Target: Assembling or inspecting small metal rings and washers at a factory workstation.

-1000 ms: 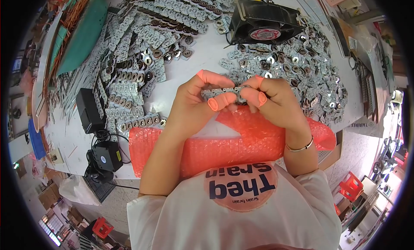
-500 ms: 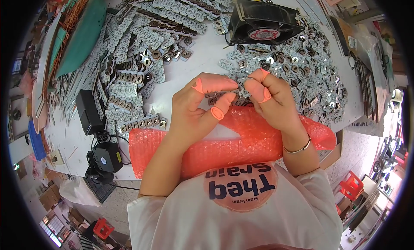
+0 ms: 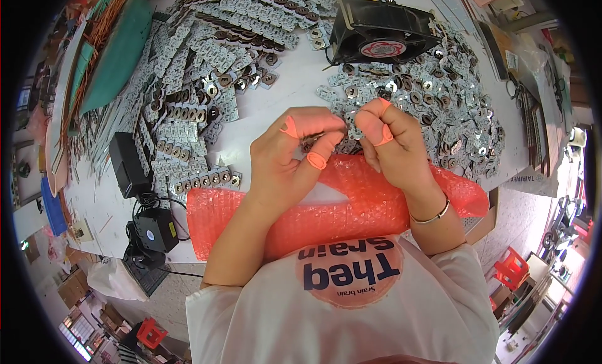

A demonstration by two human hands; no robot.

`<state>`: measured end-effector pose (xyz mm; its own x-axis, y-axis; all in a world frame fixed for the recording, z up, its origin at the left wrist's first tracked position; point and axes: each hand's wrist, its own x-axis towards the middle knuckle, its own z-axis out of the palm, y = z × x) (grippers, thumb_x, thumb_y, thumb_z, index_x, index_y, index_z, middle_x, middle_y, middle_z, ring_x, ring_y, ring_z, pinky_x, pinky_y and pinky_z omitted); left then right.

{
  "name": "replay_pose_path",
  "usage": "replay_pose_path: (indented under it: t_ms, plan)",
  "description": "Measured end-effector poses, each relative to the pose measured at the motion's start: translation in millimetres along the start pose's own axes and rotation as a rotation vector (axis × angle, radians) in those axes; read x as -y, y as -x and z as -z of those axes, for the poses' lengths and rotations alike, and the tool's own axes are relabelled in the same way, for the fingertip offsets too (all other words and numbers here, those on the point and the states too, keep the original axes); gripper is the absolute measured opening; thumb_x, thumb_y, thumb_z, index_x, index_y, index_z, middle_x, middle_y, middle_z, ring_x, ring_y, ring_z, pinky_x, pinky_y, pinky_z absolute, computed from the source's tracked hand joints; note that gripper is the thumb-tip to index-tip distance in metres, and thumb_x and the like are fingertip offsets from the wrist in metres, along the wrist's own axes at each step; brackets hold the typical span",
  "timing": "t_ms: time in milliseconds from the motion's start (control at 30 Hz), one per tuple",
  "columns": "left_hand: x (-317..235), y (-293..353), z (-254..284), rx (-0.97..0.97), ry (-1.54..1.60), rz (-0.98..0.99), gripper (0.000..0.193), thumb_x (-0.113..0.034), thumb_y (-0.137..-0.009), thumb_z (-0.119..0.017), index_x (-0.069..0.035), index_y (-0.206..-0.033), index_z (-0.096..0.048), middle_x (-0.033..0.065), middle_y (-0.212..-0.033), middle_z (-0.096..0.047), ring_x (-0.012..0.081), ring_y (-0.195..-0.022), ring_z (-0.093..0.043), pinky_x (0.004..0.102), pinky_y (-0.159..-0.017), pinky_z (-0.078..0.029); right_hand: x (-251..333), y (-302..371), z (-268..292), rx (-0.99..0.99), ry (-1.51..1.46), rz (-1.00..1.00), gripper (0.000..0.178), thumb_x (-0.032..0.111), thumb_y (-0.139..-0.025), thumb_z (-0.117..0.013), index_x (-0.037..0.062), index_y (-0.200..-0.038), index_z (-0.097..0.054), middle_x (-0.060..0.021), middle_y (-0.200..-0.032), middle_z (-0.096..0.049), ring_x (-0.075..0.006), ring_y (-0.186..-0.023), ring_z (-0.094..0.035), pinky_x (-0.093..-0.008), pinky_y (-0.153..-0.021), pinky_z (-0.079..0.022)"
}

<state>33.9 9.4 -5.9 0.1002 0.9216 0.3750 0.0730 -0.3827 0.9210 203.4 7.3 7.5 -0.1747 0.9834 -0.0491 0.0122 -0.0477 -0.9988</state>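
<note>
1. Where the white table (image 3: 285, 81) begins at far left, a teal basin (image 3: 128, 63) stands tilted, with copper-coloured wires (image 3: 103, 31) lying along its near edge.
2. Two black adapters are noted: an upper adapter (image 3: 130, 164) and, just below it, a lower adapter (image 3: 157, 229) beside coiled cable.
3. Metal strips (image 3: 216, 53) lie in overlapping rows to the right of the basin.
4. Left hand (image 3: 276, 160): thumb and forefinger curled to a narrow gap, both in orange finger covers (image 3: 313, 121). A dark metal piece (image 3: 308, 142) is held in this gap, partly hidden by the fingers.
5. Red bubble wrap (image 3: 326, 229) lies across the near table edge, below both hands and partly under the forearms.
6. Between the hands, a small pale part (image 3: 353, 133) shows just beside the right fingertips.
7. Right hand (image 3: 401, 147): thumb and forefinger pressed together, likewise covered in orange; whether anything is pinched between them cannot be told. A bangle (image 3: 434, 214) circles the wrist.
8. Beyond this hand stands a black fan (image 3: 382, 31).
9. Loose metal parts (image 3: 467, 113) lie heaped at right.
</note>
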Motion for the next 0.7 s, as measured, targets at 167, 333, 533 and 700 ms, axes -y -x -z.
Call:
replay_pose_path:
  t_ms: [167,333,533,700]
  plan:
    - [-4,-2,4,0.187,-0.178,-0.071,0.016,0.005,-0.079,-0.066,-0.001,-0.093,-0.061,0.0095,-0.090,-0.064,0.0163,-0.084,-0.062,0.0258,-0.075,-0.051,-2,-4,5,-0.057,0.092,0.013,0.015,0.016,-0.093,-0.055,0.0036,-0.084,-0.057,0.0039,-0.054,-0.046,-0.0025,-0.042,-0.039,-0.0178,-0.039,-0.029]
    - [1,-2,0,0.103,0.111,0.072,0.019,0.005,-0.083,-0.060,0.000,-0.101,-0.058,0.0085,-0.098,-0.061,0.0155,-0.086,-0.061,0.0287,-0.076,-0.052,0,-8,21,-0.054,0.259,0.113,0.014,0.013,-0.089,-0.061,0.0002,-0.087,-0.066,0.0008,-0.058,-0.054,-0.0047,-0.047,-0.046,-0.0196,-0.043,-0.036]
    - [-1,0,3,0.102,0.306,0.260,0.022,0.005,-0.086,-0.058,0.002,-0.107,-0.054,0.0075,-0.100,-0.057,0.0125,-0.082,-0.059,0.0313,-0.079,-0.054,4,-7,27,-0.027,0.390,0.139,0.017,0.012,-0.086,-0.063,0.0001,-0.096,-0.069,-0.0031,-0.057,-0.055,-0.0065,-0.049,-0.047,-0.0224,-0.046,-0.038]
    - [2,-1,9,0.159,0.248,0.333,0.022,0.005,-0.084,-0.060,0.002,-0.105,-0.055,0.0058,-0.087,-0.059,0.0119,-0.076,-0.060,0.0314,-0.077,-0.056,7,-6,27,0.138,0.350,0.104,0.017,0.013,-0.086,-0.063,0.0010,-0.095,-0.070,-0.0025,-0.050,-0.053,-0.0076,-0.047,-0.049,-0.0216,-0.046,-0.039]
